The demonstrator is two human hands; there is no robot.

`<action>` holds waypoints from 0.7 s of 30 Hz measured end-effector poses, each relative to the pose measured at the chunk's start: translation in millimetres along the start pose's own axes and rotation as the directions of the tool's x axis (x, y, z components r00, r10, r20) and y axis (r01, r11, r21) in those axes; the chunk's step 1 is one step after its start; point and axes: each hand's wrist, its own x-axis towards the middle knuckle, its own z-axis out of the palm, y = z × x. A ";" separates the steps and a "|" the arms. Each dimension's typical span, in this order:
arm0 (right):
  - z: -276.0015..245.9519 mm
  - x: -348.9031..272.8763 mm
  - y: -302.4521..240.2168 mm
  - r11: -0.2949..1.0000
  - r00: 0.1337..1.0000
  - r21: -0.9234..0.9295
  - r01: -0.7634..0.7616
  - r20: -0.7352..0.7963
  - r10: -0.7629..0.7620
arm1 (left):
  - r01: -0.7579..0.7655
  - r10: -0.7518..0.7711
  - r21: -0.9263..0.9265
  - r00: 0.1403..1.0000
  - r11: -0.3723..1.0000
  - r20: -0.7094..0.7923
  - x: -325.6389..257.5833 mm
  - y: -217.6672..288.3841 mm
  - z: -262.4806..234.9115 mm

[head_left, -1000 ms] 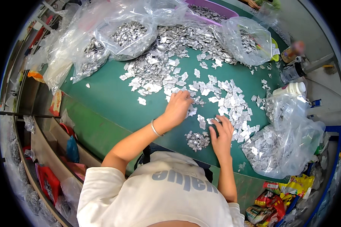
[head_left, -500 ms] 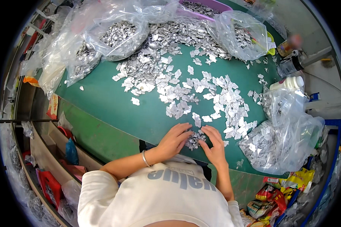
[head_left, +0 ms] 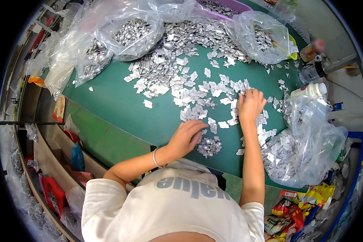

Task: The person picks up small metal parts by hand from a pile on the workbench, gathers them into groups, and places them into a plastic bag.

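Head view: left hand [head_left: 184,139] curved, right hand [head_left: 251,106] partly hiding silvery pieces [head_left: 238,86]; cannot tell if either pinches any.

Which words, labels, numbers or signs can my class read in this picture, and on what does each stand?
White shirt: large grey lettering, upside down in this view; legible, but I won't copy it.
Yellow packet: print too small to read.
Red packet: print too small to read.
Brownish jar: markings too blurred to read.
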 end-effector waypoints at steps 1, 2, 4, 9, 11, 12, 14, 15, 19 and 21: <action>-10.7 -6.7 -4.6 0.996 0.996 0.079 0.029 -0.081 -0.022 | 0.065 -0.065 -0.012 0.998 0.998 -0.007 -4.1 1.1 -0.1; -23.8 -17.1 -7.2 0.988 0.987 0.147 0.052 -0.160 -0.028 | 0.047 -0.046 0.012 0.999 0.999 -0.013 -5.3 -1.9 0.1; -46.1 -44.4 -12.4 0.906 1.000 0.422 0.006 0.004 -0.009 | 0.015 -0.013 0.060 1.000 0.998 -0.023 -8.0 -10.2 0.1; -70.8 -112.5 -31.3 0.845 0.899 0.533 -0.039 0.387 -0.203 | -0.011 0.024 0.170 0.997 0.985 -0.074 31.6 -21.7 -5.1; -69.6 -122.8 -36.4 0.888 0.889 0.460 -0.022 0.415 -0.193 | -0.049 0.057 0.110 0.996 0.993 -0.067 39.0 -20.9 -0.1; -71.3 -124.1 -36.9 0.878 0.903 0.478 -0.027 0.389 -0.184 | -0.061 0.063 0.038 0.996 0.997 -0.063 36.7 -19.7 4.3; -72.6 -126.0 -37.4 0.856 0.926 0.517 -0.032 0.337 -0.169 | -0.018 0.016 -0.077 0.999 0.997 -0.028 27.3 -12.4 6.4; -72.7 -126.8 -35.8 0.830 0.934 0.554 -0.070 0.329 -0.141 | 0.036 -0.036 -0.119 0.999 0.992 0.004 18.5 -5.5 4.8; -61.1 -134.8 -40.8 0.696 0.922 0.707 -0.127 0.343 -0.181 | 0.026 -0.020 -0.087 0.998 0.996 0.065 -18.1 22.1 -8.0; -59.2 -140.3 -51.2 0.703 0.921 0.704 -0.105 0.336 -0.199 | 0.183 -0.129 -0.168 0.949 0.968 0.289 -38.4 26.5 -17.8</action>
